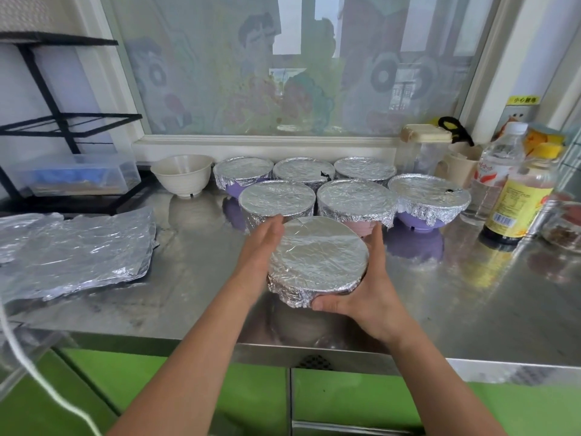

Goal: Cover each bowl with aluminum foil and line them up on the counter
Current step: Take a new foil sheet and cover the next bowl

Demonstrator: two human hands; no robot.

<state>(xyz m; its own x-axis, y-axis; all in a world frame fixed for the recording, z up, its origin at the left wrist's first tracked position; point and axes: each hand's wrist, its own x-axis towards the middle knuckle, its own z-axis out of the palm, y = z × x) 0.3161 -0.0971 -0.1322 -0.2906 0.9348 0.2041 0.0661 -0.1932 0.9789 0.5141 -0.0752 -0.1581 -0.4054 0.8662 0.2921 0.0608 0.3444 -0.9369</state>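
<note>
Right hand (367, 291) cups foil-covered bowl (317, 256), left hand (262, 243) presses flat at its 9 o'clock, maybe airborne; shoving toward 12 o'clock could knock covered row (355, 196) askew.

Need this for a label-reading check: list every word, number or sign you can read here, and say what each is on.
"小心", then two characters too blurred to read: yellow sign beside the window frame.
Red characters, too blurred to read: label of the clear bottle.
Small print and a barcode, too small to read: yellow-labelled bottle.
No text: foil-covered bowl nearest the camera.
</note>
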